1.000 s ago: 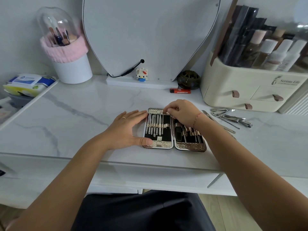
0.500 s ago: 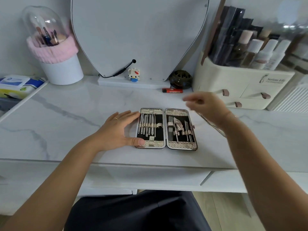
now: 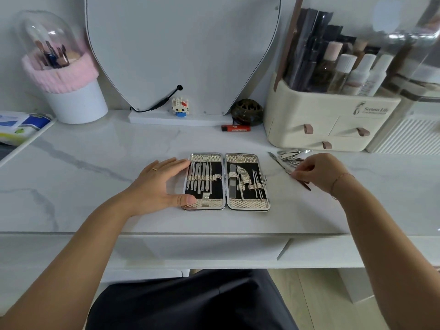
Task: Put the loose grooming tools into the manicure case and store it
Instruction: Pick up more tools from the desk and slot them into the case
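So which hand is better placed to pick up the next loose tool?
The right hand. Its fingers already touch the loose silver metal grooming tools lying right of the open black-lined manicure case. The left hand rests flat against the case's far side, steadying it.

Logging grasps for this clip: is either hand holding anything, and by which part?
The right hand pinches a long thin tool near its near end. The left hand lies flat, steadying the case.
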